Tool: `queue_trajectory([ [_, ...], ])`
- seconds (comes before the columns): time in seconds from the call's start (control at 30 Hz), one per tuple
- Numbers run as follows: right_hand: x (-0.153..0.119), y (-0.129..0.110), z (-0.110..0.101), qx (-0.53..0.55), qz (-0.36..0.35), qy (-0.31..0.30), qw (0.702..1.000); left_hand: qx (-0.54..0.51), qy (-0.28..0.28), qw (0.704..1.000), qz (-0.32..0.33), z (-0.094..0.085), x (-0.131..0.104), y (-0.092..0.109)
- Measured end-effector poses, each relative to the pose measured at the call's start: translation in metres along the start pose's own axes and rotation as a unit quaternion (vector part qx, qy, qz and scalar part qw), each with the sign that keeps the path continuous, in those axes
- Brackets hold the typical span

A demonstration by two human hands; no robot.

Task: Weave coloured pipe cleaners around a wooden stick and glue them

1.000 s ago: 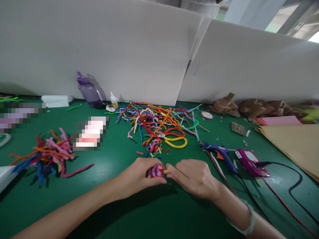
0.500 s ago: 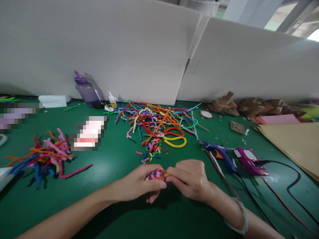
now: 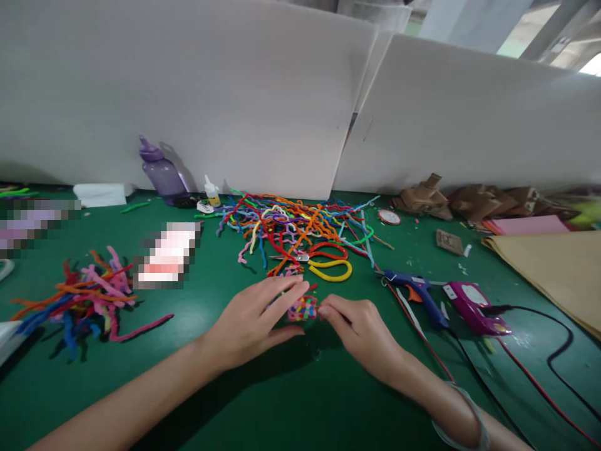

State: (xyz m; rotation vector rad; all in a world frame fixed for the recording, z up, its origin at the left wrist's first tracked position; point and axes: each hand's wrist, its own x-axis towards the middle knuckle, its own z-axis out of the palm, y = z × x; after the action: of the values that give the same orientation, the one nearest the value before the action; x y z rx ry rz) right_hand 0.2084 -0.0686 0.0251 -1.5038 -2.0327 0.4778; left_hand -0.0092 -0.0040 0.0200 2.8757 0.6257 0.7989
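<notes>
Opened away from its earlier wrap, the left hand (image 3: 246,316) now shows more of the small multicoloured fuzzy piece (image 3: 303,309), which has risen slightly toward the scissors along with the right hand (image 3: 364,326). That left hand has its fingers stretched over the piece's upper left and its thumb apart below, a loose frame rather than a grip; whether a fingertip touches, I cannot tell. The right hand is closed to a small pinch at the piece's right end, seemingly bearing it there so that its patterned face stays exposed, just above the green tabletop (image 3: 263,401). Off to the left lies a heap of fuzzy strips (image 3: 89,291), perhaps set aside to leave working room. On the right, the blue glue gun (image 3: 404,279) rests with its nozzle pointing inward and its handle outward, beside a magenta box (image 3: 474,307) with a black cable plugged in. Beyond the hands, the scissors (image 3: 302,257) lie with their red and yellow loops to the right, probably convenient to reach, against a bigger tangle of strips (image 3: 300,219). Farther back stand a small white glue bottle (image 3: 212,191) and a translucent purple bottle (image 3: 164,178); the contents of both are unclear. White panels (image 3: 225,94) rise behind.
</notes>
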Motion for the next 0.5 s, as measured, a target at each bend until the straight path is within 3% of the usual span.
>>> queue_trajectory([
  [0.17, -0.002, -0.001, 0.009, -0.019, 0.006, -0.030, 0.999, 0.070, 0.009, 0.997, 0.026, -0.001, 0.003, 0.010],
  [0.33, -0.003, 0.001, 0.013, -0.132, -0.049, 0.019, 0.990, -0.049, -0.019, 0.996, -0.075, 0.007, 0.001, 0.011],
  [0.5, -0.006, -0.001, 0.011, -0.272, -0.132, 0.094, 0.949, -0.159, -0.008, 0.978, -0.135, 0.017, -0.004, 0.017],
])
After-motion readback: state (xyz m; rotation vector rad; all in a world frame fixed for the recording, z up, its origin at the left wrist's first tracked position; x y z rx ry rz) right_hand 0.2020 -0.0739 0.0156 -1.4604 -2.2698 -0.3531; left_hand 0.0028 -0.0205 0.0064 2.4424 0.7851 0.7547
